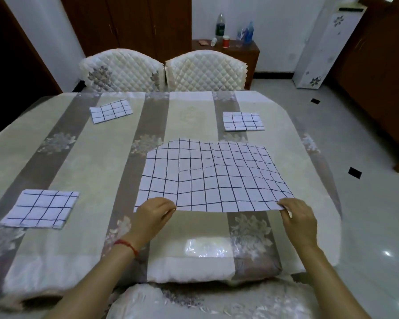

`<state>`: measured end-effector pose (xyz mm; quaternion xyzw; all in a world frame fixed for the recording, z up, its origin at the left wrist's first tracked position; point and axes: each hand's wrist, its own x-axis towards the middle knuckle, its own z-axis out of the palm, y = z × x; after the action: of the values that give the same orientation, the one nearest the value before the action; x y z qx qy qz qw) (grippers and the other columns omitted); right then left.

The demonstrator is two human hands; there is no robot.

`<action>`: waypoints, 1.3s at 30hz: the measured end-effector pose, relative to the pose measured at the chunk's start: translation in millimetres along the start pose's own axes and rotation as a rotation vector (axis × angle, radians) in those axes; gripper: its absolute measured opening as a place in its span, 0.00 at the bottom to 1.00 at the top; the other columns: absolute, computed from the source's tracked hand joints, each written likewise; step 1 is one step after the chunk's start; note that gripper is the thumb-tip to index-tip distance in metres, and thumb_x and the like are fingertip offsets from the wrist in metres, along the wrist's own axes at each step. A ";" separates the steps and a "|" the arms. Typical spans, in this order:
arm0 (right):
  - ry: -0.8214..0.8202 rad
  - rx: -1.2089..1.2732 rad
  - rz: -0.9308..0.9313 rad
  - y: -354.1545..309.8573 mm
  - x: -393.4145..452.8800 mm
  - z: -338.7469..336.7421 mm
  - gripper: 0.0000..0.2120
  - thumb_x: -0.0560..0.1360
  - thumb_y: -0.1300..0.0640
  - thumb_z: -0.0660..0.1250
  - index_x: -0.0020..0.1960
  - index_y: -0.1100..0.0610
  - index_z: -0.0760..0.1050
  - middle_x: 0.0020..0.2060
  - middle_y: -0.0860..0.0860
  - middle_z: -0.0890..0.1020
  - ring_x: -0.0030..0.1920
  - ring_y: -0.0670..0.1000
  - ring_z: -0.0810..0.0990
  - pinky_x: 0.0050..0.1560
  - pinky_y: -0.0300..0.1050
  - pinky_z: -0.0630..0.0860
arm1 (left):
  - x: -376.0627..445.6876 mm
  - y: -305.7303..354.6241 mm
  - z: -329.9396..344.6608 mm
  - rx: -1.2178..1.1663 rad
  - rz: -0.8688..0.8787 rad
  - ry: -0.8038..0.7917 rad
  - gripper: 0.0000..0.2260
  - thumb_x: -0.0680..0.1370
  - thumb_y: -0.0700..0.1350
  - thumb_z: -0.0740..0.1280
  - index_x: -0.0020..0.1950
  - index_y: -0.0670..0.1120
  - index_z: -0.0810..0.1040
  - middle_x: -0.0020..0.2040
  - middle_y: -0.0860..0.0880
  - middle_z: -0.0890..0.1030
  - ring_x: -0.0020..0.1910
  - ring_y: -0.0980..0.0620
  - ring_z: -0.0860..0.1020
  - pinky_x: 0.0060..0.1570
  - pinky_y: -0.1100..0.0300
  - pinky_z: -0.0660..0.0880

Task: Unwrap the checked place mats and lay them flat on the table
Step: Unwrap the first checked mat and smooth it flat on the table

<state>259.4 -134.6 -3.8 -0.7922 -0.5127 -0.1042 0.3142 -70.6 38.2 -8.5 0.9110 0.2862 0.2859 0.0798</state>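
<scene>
- Fingers first: the left hand (153,211) has thumb and fingertips pinched on the near-left corner of the open mat (213,178), and the right hand (297,215) is pinching the near-right corner the same way. Both are closed tight on cloth, nothing else in them.
- Holding both near corners makes sense to me. It keeps the front edge stretched so the cloth can go down without bunching.
- That front edge is lifted a bit off the table (83,162), while the far part looks like it's already resting on the cover. There's still a ripple across the middle and a curl at the far-left corner, so I'd say it's not fully flat yet.
- The open mat sits just right of the table's centre, straight ahead at 12 o'clock from the hands.
- Three more are still folded: the near folded mat (40,208) out at 9 o'clock, the far-left folded mat (111,110) around 11, and the far-right folded mat (242,121) just past 12, beyond the open one. They're well apart, one per seat I guess.
- So roughly one of four in progress, the rest untouched.
- Beyond the table at 12 stand two quilted chairs (161,70).
</scene>
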 end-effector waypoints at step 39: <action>-0.676 -0.222 0.292 26.7 -38.4 60.3 0.33 0.70 0.35 0.34 0.72 0.48 0.38 0.74 0.47 0.42 0.75 0.47 0.41 0.74 0.47 0.38 | -42.9 -20.2 76.6 0.205 -0.741 -0.415 0.38 0.73 0.67 0.33 0.75 0.46 0.52 0.77 0.43 0.52 0.76 0.45 0.50 0.72 0.43 0.46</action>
<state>255.9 -134.2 -80.0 -0.8759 -0.4545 0.1537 0.0512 -65.7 31.9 -98.2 0.7881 0.5986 0.0189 0.1421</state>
